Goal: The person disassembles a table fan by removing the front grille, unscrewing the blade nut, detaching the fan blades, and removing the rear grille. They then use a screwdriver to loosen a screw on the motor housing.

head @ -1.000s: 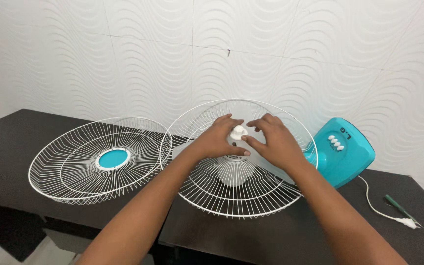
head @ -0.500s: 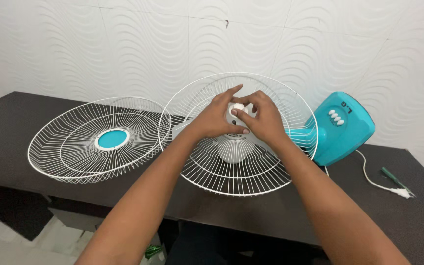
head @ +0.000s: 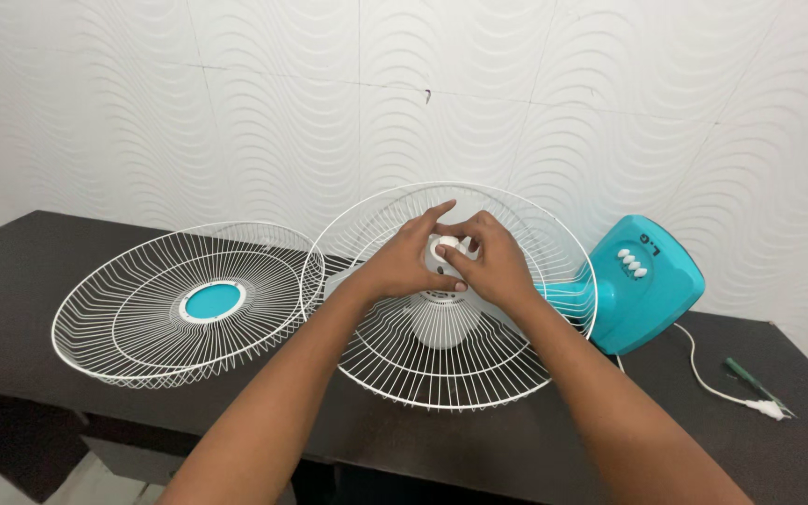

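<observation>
From the head camera, both hands met at the middle of the white wire rear guard (head: 441,374), which cupped the fan's white motor housing (head: 441,327). The left hand (head: 402,262) and right hand (head: 493,266) had fingers curled narrow, pinching the small white knob (head: 445,245) on the spindle. Left of it lay the loose front guard (head: 142,318) (teal disc at its hub). The teal glossy base (head: 652,290) rested on the dark table (head: 516,449).
</observation>
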